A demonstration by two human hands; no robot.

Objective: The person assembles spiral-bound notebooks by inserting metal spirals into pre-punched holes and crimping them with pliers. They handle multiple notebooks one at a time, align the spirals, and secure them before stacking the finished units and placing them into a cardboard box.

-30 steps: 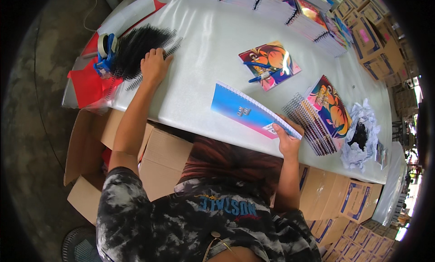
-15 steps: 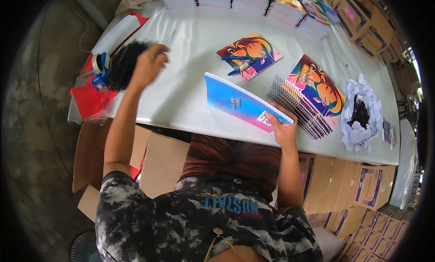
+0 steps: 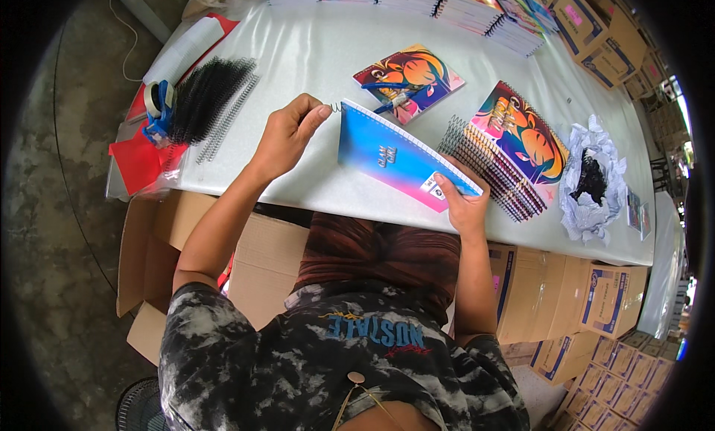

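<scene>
A blue tape dispenser lies beside a red sheet on the left end of the bench. An open cardboard box stands below; cartons are stacked at lower right, a dark fan at lower left.

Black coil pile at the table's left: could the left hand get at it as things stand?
Probably yes: open table surface shows between the black coil pile and the left hand, though that hand seems to be pinching a coil at the blue notebook's corner.
</scene>
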